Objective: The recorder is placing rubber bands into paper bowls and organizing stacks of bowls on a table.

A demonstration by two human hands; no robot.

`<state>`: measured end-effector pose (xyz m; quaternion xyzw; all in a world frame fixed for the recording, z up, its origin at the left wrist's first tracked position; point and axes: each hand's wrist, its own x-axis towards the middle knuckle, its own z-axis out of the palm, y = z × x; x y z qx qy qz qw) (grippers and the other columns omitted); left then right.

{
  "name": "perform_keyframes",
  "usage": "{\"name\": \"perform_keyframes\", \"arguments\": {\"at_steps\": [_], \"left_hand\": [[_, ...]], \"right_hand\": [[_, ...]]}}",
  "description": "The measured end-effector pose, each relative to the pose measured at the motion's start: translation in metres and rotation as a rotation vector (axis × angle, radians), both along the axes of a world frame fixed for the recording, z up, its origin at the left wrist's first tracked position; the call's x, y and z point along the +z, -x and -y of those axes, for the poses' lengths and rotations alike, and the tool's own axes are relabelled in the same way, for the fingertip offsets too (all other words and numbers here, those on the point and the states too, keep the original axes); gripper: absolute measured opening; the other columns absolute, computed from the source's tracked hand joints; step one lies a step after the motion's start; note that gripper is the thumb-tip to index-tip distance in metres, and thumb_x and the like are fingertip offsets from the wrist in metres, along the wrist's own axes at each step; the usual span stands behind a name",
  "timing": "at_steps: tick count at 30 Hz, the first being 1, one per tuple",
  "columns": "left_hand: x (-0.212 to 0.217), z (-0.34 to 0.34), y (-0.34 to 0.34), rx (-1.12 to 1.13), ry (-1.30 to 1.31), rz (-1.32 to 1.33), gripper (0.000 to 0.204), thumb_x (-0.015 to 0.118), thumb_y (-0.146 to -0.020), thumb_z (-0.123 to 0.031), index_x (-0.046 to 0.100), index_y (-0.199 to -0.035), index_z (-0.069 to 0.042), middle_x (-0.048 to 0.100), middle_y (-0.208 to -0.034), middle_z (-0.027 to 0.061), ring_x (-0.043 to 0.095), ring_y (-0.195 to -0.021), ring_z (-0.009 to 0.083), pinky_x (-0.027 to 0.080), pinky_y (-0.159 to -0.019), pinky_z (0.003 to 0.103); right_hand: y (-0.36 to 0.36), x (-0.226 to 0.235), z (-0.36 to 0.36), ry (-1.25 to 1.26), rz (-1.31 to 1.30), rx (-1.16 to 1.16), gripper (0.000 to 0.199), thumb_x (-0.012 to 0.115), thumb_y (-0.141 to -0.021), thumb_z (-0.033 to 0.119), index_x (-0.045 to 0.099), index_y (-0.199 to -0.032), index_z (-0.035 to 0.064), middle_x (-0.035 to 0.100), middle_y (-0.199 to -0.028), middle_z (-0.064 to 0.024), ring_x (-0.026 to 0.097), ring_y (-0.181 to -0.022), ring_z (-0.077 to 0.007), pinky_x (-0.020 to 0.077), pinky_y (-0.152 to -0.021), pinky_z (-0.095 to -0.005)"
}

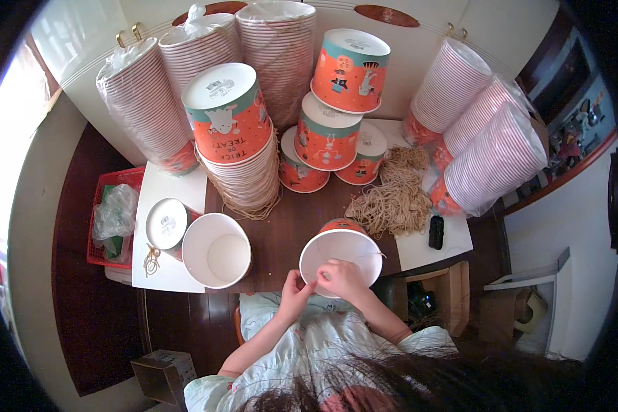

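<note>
An orange paper bucket (pixel 336 250) lies tipped at the table's front edge, its white open mouth toward me. My left hand (pixel 295 295) is at the near left of its rim, fingers closed in a pinch. Reaching over the mouth, my right hand (pixel 343 280) is also pinched, its fingertips close to the left ones. Whatever is between the fingers is too small to make out. A bit of thin cord (pixel 382 255) sticks out at the right side of the rim. Left of my hands, a second white-lined bucket (pixel 217 250) faces me with its mouth open.
Tan cords (pixel 391 206) lie heaped at the right, beside a small black object (pixel 436 232). Upside-down orange buckets (pixel 329 134) form a pyramid at the back. A nested stack (pixel 237 151) has cords draped round it. Wrapped bucket stacks (pixel 278 55) line the cabinets. An open box (pixel 453 295) stands below right.
</note>
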<state>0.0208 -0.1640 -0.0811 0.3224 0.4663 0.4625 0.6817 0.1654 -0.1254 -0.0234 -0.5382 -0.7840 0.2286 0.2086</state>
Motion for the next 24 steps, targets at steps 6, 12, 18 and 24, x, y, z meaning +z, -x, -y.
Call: {"name": "perform_keyframes", "arguments": {"at_steps": [6, 12, 18, 24], "left_hand": [[-0.002, 0.0004, -0.0007, 0.014, -0.012, 0.008, 0.026, 0.057, -0.081, -0.005, 0.04, -0.101, -0.002, 0.052, -0.093, 0.0053, 0.054, -0.08, 0.0095, 0.048, -0.067, 0.024], [-0.0043, 0.0007, -0.0001, 0.018, -0.043, 0.046, 0.032, 0.057, -0.081, -0.003, 0.036, -0.105, -0.002, 0.051, -0.098, 0.0072, 0.054, -0.085, 0.012, 0.049, -0.07, 0.025], [-0.0005, -0.0017, -0.0017, 0.02, -0.062, 0.043, 0.036, 0.059, -0.078, 0.0, 0.036, -0.106, -0.002, 0.051, -0.1, 0.0082, 0.054, -0.09, 0.0134, 0.049, -0.074, 0.026], [-0.0001, -0.0031, -0.0028, 0.02, -0.111, 0.02, 0.039, 0.061, -0.076, 0.0, 0.036, -0.106, -0.001, 0.051, -0.1, 0.0082, 0.055, -0.09, 0.0134, 0.048, -0.076, 0.025]], "right_hand": [[0.0007, 0.0009, 0.0009, 0.0, 0.02, 0.006, 0.006, 0.061, -0.067, 0.018, 0.061, -0.068, 0.0118, 0.056, -0.067, -0.0069, 0.058, -0.062, -0.0264, 0.047, -0.055, -0.0365], [0.0035, 0.0019, 0.0011, -0.01, 0.051, 0.027, 0.006, 0.061, -0.067, 0.018, 0.062, -0.069, 0.0123, 0.056, -0.068, -0.0063, 0.058, -0.062, -0.0255, 0.047, -0.055, -0.0361], [0.0071, 0.0005, 0.0008, -0.068, 0.063, 0.042, 0.006, 0.06, -0.068, 0.018, 0.062, -0.07, 0.0127, 0.056, -0.068, -0.0063, 0.059, -0.062, -0.0253, 0.0474, -0.055, -0.0358], [0.0089, 0.0049, -0.0004, -0.068, 0.059, 0.043, 0.007, 0.06, -0.069, 0.018, 0.063, -0.069, 0.0124, 0.056, -0.069, -0.0063, 0.059, -0.062, -0.0252, 0.0476, -0.055, -0.0359]]}}
